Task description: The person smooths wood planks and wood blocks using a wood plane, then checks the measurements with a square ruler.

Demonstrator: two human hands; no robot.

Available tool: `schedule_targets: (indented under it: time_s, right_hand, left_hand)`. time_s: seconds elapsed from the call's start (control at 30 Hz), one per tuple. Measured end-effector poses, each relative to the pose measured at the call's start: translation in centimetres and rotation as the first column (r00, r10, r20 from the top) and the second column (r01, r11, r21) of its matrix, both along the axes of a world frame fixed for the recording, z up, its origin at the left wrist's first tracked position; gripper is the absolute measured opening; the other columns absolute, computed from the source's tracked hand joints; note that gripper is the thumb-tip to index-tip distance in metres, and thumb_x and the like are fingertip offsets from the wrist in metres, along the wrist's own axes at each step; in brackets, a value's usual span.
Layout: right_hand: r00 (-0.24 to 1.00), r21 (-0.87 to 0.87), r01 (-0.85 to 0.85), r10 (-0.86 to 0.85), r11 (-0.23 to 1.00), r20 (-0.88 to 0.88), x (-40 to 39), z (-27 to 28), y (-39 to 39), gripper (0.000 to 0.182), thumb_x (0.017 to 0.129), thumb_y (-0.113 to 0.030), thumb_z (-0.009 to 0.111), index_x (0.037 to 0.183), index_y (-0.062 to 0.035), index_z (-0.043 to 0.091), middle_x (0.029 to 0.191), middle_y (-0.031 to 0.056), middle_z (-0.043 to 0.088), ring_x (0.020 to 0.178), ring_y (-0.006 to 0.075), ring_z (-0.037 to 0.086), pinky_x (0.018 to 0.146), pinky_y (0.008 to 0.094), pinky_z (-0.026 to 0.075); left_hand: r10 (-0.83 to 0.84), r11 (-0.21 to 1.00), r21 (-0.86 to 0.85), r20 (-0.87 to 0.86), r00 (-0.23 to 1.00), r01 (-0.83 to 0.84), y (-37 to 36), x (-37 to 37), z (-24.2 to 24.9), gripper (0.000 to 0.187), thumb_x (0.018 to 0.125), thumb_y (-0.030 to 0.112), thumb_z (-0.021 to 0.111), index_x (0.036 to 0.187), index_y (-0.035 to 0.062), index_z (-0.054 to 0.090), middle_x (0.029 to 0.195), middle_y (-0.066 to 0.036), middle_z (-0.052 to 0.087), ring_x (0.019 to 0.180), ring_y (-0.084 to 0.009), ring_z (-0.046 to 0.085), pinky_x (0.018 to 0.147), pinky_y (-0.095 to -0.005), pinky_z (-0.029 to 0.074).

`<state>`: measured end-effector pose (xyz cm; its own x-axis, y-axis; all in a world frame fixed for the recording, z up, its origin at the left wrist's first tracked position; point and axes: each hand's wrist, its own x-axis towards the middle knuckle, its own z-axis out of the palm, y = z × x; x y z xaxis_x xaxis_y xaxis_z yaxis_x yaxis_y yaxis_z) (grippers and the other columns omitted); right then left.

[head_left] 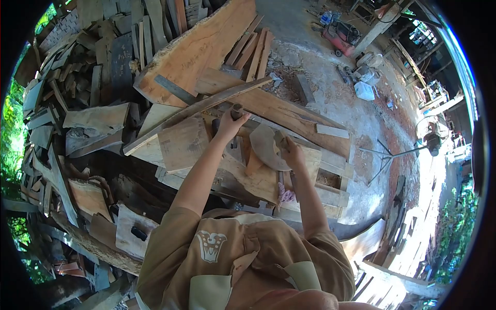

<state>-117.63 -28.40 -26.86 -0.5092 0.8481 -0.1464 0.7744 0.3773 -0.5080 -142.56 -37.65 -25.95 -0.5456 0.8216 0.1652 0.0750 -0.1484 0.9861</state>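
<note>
My left hand is wrapped round a dark cylindrical handle, its rounded end sticking up above my fingers. To the right, my right hand is closed on a small brown block at the edge of a pale, curved wooden piece. That curved piece lies on the wooden work surface in front of my body. Under it a reddish-brown wedge of wood shows. A pinkish bundle of cord hangs close below my right hand.
A long narrow plank crosses the bench beyond my left hand, near a large wood slab. Scrap timber is heaped on the left. A red machine and a thin metal stand occupy the concrete floor at right.
</note>
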Motion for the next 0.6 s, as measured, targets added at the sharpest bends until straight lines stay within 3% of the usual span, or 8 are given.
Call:
schedule_targets:
  time_s: [0.1, 0.17, 0.2, 0.27, 0.4, 0.47, 0.53, 0.6]
  right_hand:
    - [0.959, 0.214, -0.063, 0.118, 0.975, -0.257, -3.6, 7.4, -0.2, 0.051, 0.076, -0.011, 0.059, 0.125, -0.0108, 0.044, 0.112, 0.0194, 0.051, 0.098, 0.0342, 0.053, 0.079, 0.0376, 0.044]
    - [0.878, 0.261, -0.087, 0.198, 0.961, -0.437, -5.9, 12.4, -1.0, 0.05, 0.077, -0.009, 0.059, 0.125, -0.0126, 0.044, 0.105, 0.0188, 0.051, 0.09, 0.033, 0.054, 0.074, 0.0379, 0.045]
    - [0.877, 0.261, -0.088, 0.199, 0.961, -0.437, -6.8, 14.2, -1.4, 0.05, 0.077, -0.009, 0.059, 0.125, -0.0126, 0.044, 0.105, 0.0188, 0.051, 0.09, 0.033, 0.054, 0.074, 0.0379, 0.045]
    - [0.701, 0.474, -0.067, 0.38, 0.878, -0.603, -8.4, 16.4, -2.1, 0.05, 0.077, -0.007, 0.059, 0.125, -0.013, 0.044, 0.106, 0.0175, 0.05, 0.091, 0.0314, 0.053, 0.076, 0.0382, 0.044]
    - [0.643, 0.64, -0.086, 0.534, 0.763, -0.55, -10.8, 16.5, -3.5, 0.049, 0.075, -0.01, 0.061, 0.122, -0.0142, 0.047, 0.102, 0.015, 0.051, 0.089, 0.0302, 0.053, 0.077, 0.0382, 0.043]
    - [0.825, 0.522, -0.456, 0.562, 0.721, -0.054, -11.2, 15.1, -3.6, 0.047, 0.073, -0.013, 0.063, 0.118, -0.0172, 0.051, 0.098, 0.013, 0.053, 0.086, 0.0291, 0.053, 0.077, 0.038, 0.043]
    - [0.827, 0.559, -0.413, 0.553, 0.719, -0.102, -11.5, 14.8, -3.6, 0.047, 0.072, -0.015, 0.063, 0.117, -0.0189, 0.052, 0.097, 0.0124, 0.053, 0.086, 0.029, 0.053, 0.076, 0.0379, 0.043]
    - [0.822, 0.596, -0.373, 0.551, 0.711, -0.143, -11.9, 15.5, -3.4, 0.046, 0.071, -0.017, 0.064, 0.116, -0.0206, 0.053, 0.096, 0.0117, 0.053, 0.086, 0.0288, 0.053, 0.076, 0.0378, 0.043]
  left_hand:
    - [-0.016, 1.0, -0.015, 0.015, 1.0, 0.016, -0.3, 0.2, 0.7, 0.033, 0.074, 0.031, 0.068, 0.077, 0.0039, 0.05, 0.066, -0.001, 0.046, 0.062, -0.0113, 0.041, 0.059, -0.0276, 0.037]
    - [-0.016, 0.999, -0.028, 0.022, 1.0, 0.016, 0.1, 0.0, -0.5, 0.033, 0.073, 0.032, 0.068, 0.078, 0.0036, 0.051, 0.068, -0.001, 0.047, 0.063, -0.0116, 0.043, 0.06, -0.0282, 0.038]
    - [-0.016, 0.999, -0.04, 0.027, 0.999, 0.017, 0.3, -0.1, -0.9, 0.034, 0.073, 0.032, 0.068, 0.08, 0.0034, 0.052, 0.069, -0.002, 0.049, 0.064, -0.0119, 0.044, 0.061, -0.0288, 0.039]
    - [-0.002, 0.998, -0.057, 0.005, 1.0, 0.003, 0.3, 0.0, -1.0, 0.035, 0.072, 0.032, 0.069, 0.082, 0.0031, 0.052, 0.072, -0.003, 0.051, 0.066, -0.0126, 0.046, 0.063, -0.0292, 0.04]
    - [0.032, 0.994, -0.099, -0.069, 0.997, -0.038, 0.5, 0.1, -1.3, 0.038, 0.071, 0.032, 0.07, 0.087, 0.0016, 0.054, 0.077, -0.007, 0.056, 0.071, -0.0154, 0.052, 0.066, -0.0305, 0.042]
    - [0.043, 0.99, -0.132, 0.012, 0.999, -0.041, 0.2, 0.6, -0.3, 0.039, 0.07, 0.033, 0.07, 0.088, 0.0014, 0.054, 0.077, -0.007, 0.056, 0.071, -0.0168, 0.052, 0.066, -0.031, 0.042]
    - [0.055, 0.986, -0.165, 0.087, 0.995, -0.04, 0.2, 0.7, -0.4, 0.04, 0.07, 0.033, 0.07, 0.088, 0.0012, 0.055, 0.077, -0.008, 0.056, 0.071, -0.0183, 0.053, 0.066, -0.0315, 0.042]
    - [0.097, 0.976, -0.187, -0.076, 0.992, -0.109, 0.9, 0.7, -1.5, 0.042, 0.07, 0.034, 0.069, 0.089, -0.0001, 0.055, 0.077, -0.01, 0.057, 0.071, -0.0203, 0.055, 0.066, -0.0327, 0.043]
